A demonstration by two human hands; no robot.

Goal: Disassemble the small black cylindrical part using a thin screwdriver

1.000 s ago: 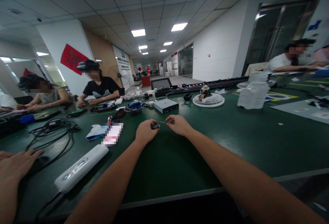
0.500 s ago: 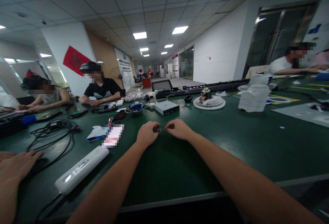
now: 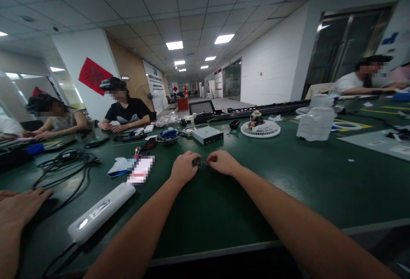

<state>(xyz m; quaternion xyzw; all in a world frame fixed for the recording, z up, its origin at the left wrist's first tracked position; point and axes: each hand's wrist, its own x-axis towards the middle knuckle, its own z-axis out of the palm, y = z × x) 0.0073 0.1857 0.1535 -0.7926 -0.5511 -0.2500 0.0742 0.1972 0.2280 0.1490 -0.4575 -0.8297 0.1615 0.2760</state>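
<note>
My left hand (image 3: 185,167) is closed on a small dark rounded part (image 3: 196,162) with a thin light pin sticking out to the right. What kind of part it is, I cannot make out. Fingertips of my right hand (image 3: 223,162) are pinched together at the end of that pin; anything between them is too small to name. Both hands are low over the green table (image 3: 218,210), in front of a grey metal box like a disc drive (image 3: 207,135).
Left of my arm lie a white power strip (image 3: 101,213), a phone (image 3: 141,170) and a coiled black cable (image 3: 68,164). Another person's hand (image 3: 24,206) rests at far left. A round white fan grille (image 3: 260,129) and a white plastic housing (image 3: 315,121) stand right.
Both hands stay almost in place. The dark part has turned or shifted slightly to the right between my fingers, and a person across the table has shifted their hands slightly.
</note>
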